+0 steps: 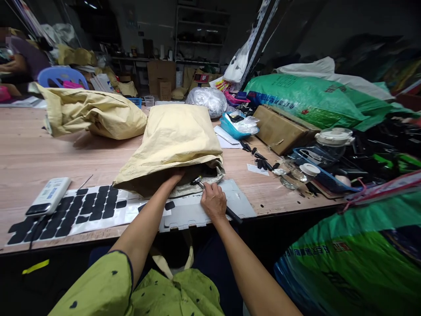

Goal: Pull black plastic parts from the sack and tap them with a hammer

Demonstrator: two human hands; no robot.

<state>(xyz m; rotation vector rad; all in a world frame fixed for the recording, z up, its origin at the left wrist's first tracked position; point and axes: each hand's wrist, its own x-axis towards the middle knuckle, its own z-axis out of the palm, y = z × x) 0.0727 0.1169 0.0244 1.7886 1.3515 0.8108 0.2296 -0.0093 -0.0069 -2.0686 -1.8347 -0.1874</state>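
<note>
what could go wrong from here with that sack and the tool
The left hand is mostly hidden inside the sack, so a slip there could go unseen. The dark-handled tool in the right hand points into the sack's mouth and might snag it.

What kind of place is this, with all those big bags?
It looks like a small workshop or packing room, though I can't be sure. There's a long worktable with an open tan sack on it, a sheet of black patches, and bulging green sacks nearby.
</note>
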